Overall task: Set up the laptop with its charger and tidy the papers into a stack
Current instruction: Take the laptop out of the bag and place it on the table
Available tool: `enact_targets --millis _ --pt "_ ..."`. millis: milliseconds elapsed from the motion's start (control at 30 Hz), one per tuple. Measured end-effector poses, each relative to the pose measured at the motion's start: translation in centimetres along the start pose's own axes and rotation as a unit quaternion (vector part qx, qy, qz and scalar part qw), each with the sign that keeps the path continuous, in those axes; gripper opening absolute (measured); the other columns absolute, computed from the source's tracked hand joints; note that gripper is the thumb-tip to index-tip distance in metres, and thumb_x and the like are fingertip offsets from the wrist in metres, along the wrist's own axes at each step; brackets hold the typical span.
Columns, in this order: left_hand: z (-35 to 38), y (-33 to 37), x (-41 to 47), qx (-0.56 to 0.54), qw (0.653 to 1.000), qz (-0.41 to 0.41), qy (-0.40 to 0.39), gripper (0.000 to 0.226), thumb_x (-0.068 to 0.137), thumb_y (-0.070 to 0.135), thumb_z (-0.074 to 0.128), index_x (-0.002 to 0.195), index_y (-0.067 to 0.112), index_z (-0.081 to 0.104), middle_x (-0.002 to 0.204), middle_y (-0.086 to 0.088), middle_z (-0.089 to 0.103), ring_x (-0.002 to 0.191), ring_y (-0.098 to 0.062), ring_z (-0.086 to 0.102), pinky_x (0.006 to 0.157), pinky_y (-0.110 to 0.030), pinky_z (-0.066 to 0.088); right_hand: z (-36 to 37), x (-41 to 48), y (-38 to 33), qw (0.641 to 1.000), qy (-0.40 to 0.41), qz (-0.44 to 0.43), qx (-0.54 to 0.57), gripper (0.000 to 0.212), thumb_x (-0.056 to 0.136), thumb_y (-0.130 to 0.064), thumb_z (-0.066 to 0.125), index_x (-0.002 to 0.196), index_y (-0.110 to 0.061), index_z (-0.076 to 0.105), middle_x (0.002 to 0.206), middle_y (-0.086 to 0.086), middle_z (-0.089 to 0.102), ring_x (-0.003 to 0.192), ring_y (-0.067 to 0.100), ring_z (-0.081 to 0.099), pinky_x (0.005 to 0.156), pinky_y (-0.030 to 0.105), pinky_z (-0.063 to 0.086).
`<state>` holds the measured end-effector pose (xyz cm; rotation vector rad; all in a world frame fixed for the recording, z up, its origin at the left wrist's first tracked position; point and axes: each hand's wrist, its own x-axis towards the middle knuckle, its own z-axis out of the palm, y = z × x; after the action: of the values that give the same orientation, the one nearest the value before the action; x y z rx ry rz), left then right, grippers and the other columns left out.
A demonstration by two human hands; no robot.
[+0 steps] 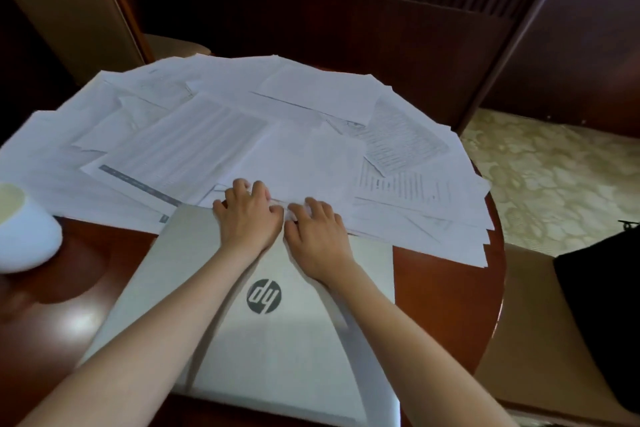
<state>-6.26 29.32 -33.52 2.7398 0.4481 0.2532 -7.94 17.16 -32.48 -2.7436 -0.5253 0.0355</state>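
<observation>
My left hand and right hand lie side by side at the far edge of the closed laptop, wrists resting on its lid. On both, the fingers are bent, with the tips on the near edge of a blank sheet. A small fold of that paper rises between the two hands. I cannot tell whether either hand pinches the sheet or only presses on it.

The laptop is silver and lies nearest me on the round wooden table. Its lid bears a round "hp" logo, which reads upside down from my side.

The papers are fanned loosely across the far half of the table, overlapping, with their near edges covering the laptop's far edge. Their print is too small to read.

A white cup stands on the table at the left. A black bag lies on a chair at the right.
</observation>
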Motion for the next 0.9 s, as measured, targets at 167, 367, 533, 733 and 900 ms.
enact_targets --millis 167,367,533,733,900 --pt "-0.1 -0.9 -0.8 -0.038 0.997 0.052 0.036 0.032 0.087 0.028 0.051 0.116 0.015 0.049 0.131 -0.012 0.036 0.124 -0.031 0.034 0.1 -0.041 0.028 0.3 -1.0 -0.1 0.997 0.069 0.0 -0.036 0.046 0.098 -0.03 0.036 0.143 -0.017 0.035 0.149 0.012 0.029 0.137 0.027 0.023 0.107 0.036 0.019" --pt "-2.5 -3.8 -4.1 -0.076 0.995 0.065 0.024 0.038 0.088 0.03 0.049 0.121 0.01 0.046 0.133 -0.018 0.034 0.124 -0.035 0.035 0.102 -0.039 0.029 0.3 -6.5 -1.6 0.989 0.106 0.085 -0.062 0.047 0.096 -0.027 0.036 0.141 -0.016 0.035 0.148 0.014 0.028 0.136 0.03 0.023 0.107 0.04 0.022" --pt "-4.9 -8.1 -6.1 -0.014 1.0 0.012 0.023 0.052 0.09 0.041 0.047 0.13 0.008 0.039 0.132 -0.022 0.037 0.122 -0.039 0.037 0.099 -0.044 0.034 0.1 -9.4 -1.3 0.954 0.11 0.274 -0.052 0.053 0.096 -0.041 0.03 0.139 -0.012 0.032 0.144 0.022 0.028 0.13 0.037 0.029 0.103 0.046 0.027" --pt "-7.2 -12.4 -6.5 -0.109 0.993 -0.037 -0.015 0.048 0.091 0.038 0.048 0.124 0.003 0.041 0.123 -0.016 0.055 0.114 -0.036 0.051 0.088 -0.037 0.04 -0.2 -10.6 -2.2 0.928 0.108 0.353 -0.055 0.053 0.096 -0.045 0.027 0.136 -0.011 0.032 0.131 0.021 0.041 0.12 0.034 0.036 0.094 0.043 0.033" --pt "-6.8 -13.8 -5.9 -0.215 0.976 -0.035 0.017 0.029 0.084 0.034 0.049 0.071 0.009 0.054 0.075 -0.014 0.061 0.074 -0.03 0.054 0.058 -0.029 0.033 -0.7 -9.9 -2.0 0.906 0.162 0.387 0.053 0.045 0.093 -0.035 0.04 0.132 -0.011 0.036 0.132 0.019 0.041 0.122 0.033 0.034 0.096 0.044 0.032"
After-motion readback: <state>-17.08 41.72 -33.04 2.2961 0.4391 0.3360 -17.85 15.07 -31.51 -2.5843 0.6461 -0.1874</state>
